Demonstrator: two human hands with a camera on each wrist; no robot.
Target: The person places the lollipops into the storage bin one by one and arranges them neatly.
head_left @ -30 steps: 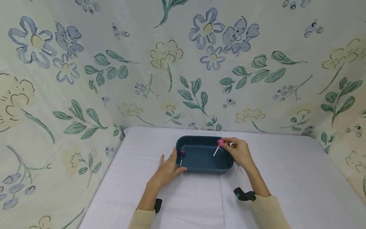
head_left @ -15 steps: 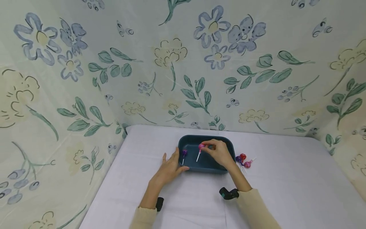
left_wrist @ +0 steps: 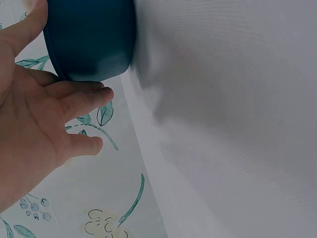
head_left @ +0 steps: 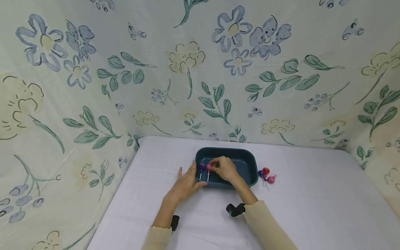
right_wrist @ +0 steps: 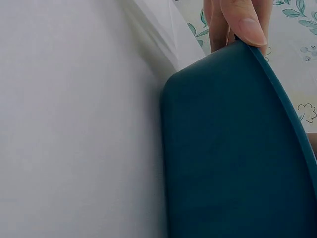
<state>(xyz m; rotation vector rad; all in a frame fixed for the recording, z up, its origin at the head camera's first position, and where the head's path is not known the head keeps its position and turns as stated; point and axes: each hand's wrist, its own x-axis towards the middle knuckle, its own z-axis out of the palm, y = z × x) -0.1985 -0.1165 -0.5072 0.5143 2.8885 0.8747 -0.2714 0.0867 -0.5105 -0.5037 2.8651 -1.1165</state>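
Note:
My right hand (head_left: 225, 168) is over the dark blue tray (head_left: 248, 172), pinching a pink-wrapped lollipop (head_left: 209, 167) by its head between thumb and fingertips. Its white stick points toward me. Just left of it, a purple-wrapped lollipop (head_left: 202, 166) lies inside the tray at the left end, stick also toward me. My left hand (head_left: 184, 184) rests against the tray's left end, fingers fairly straight along the outside and the thumb at the front rim. In the left wrist view its fingers (left_wrist: 81, 101) are spread beside the tray wall. The right wrist view hides the right hand behind the tray.
Right of the tray, several lollipops (head_left: 266, 175) in red, purple and pink wrappers lie in a small cluster on the white-covered table (head_left: 312, 194). A floral cloth (head_left: 187, 86) hangs behind and along the sides.
My right hand has carried the pink lollipop leftward across the tray and down beside the purple one. The lollipop cluster on the right has come into view. My left hand stays at the tray's end.

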